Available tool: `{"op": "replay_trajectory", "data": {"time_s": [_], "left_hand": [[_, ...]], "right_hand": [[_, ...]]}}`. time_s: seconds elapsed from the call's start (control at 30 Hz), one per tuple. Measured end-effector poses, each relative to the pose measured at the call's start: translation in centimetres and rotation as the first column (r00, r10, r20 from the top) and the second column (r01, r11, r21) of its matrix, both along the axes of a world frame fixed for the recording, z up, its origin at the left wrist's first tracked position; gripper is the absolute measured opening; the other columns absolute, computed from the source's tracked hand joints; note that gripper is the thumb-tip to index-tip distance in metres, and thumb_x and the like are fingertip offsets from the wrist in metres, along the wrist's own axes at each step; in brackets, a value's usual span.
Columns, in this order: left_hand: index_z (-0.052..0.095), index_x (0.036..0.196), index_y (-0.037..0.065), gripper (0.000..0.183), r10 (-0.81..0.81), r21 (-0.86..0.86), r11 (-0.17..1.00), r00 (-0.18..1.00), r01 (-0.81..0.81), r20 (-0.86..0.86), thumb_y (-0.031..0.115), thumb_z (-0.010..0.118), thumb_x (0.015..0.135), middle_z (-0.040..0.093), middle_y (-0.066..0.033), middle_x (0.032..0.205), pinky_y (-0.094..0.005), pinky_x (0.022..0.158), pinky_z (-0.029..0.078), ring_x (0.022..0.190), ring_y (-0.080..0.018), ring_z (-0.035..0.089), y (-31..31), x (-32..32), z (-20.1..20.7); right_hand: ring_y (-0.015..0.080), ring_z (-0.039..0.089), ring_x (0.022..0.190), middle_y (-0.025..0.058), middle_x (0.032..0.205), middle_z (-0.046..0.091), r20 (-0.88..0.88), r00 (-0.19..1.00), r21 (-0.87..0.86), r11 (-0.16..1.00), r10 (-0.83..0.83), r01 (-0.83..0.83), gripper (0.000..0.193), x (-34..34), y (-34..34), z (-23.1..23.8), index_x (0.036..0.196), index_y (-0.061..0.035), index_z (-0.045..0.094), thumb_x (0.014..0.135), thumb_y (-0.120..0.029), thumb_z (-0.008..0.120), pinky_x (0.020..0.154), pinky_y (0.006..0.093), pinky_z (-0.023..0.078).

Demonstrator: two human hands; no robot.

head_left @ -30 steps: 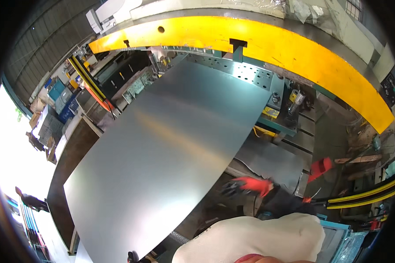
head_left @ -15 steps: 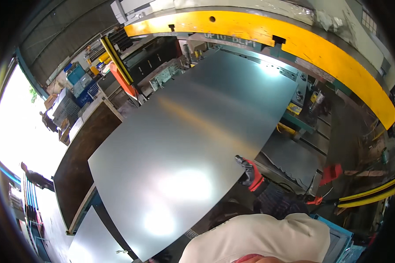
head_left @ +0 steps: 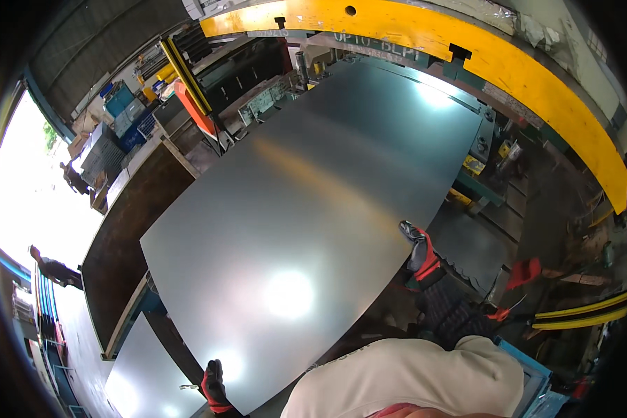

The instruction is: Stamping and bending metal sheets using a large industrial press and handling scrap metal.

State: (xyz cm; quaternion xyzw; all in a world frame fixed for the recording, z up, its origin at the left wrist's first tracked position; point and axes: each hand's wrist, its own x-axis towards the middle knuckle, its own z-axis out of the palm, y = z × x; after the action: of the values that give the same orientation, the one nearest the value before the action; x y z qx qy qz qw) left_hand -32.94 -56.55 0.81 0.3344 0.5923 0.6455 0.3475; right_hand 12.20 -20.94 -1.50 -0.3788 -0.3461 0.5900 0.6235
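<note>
A large, smooth grey metal sheet (head_left: 292,209) stretches from in front of me into a big press-type machine. My right hand (head_left: 421,254), in a black and red glove, grips its right-hand edge; the thumb lies on top and the other fingers are hidden beneath. At the lower left my left hand (head_left: 214,386), gloved the same way, is closed on the sheet's near left edge, its underside fingers out of sight. The sheet's far end lies under the machine's yellow beam (head_left: 397,21).
Another metal sheet (head_left: 146,362) lies lower at the left, beside a brown table (head_left: 136,251). A yellow-and-black post with an orange cover (head_left: 195,108) stands left of the machine. A dark sheet (head_left: 470,247) rests at the right. Two people (head_left: 54,270) (head_left: 74,177) are by the bright doorway.
My left hand has come into view at the sheet's lower left edge. The right hand has shifted up and right along with the sheet, which sits slightly farther toward the machine.
</note>
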Motion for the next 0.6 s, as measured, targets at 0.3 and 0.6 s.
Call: {"op": "replay_trajectory", "data": {"time_s": [0.3, 0.6], "left_hand": [[0.040, 0.103, -0.011, 0.038, 0.123, -0.143, 0.984, 0.984, -0.105, 0.126, 0.018, 0.041, 0.078, 0.043, -0.0205, 0.106, -0.0367, 0.090, 0.029, 0.101, -0.0255, 0.041, -0.5, 4.7, -0.4], [0.038, 0.105, -0.010, 0.045, 0.213, -0.169, 0.961, 0.975, -0.221, -0.064, 0.026, 0.040, 0.078, 0.040, -0.0204, 0.109, -0.0357, 0.090, 0.028, 0.102, -0.0256, 0.039, 1.2, 7.1, 0.8]], "right_hand": [[0.0130, 0.048, 0.081, 0.0038, 0.088, 0.052, -0.274, 0.934, -0.022, 0.970, 0.228, -0.243, 0.026, 3.5, 1.3, 1.6, 0.091, -0.0007, 0.051, 0.074, -0.020, 0.047, 0.076, 0.0276, 0.036], [0.0094, 0.050, 0.079, 0.0062, 0.093, 0.053, -0.466, 0.875, -0.161, 0.960, 0.129, -0.228, 0.023, 4.5, -1.5, -0.3, 0.092, -0.0024, 0.052, 0.077, -0.018, 0.045, 0.065, 0.0194, 0.039]]}}
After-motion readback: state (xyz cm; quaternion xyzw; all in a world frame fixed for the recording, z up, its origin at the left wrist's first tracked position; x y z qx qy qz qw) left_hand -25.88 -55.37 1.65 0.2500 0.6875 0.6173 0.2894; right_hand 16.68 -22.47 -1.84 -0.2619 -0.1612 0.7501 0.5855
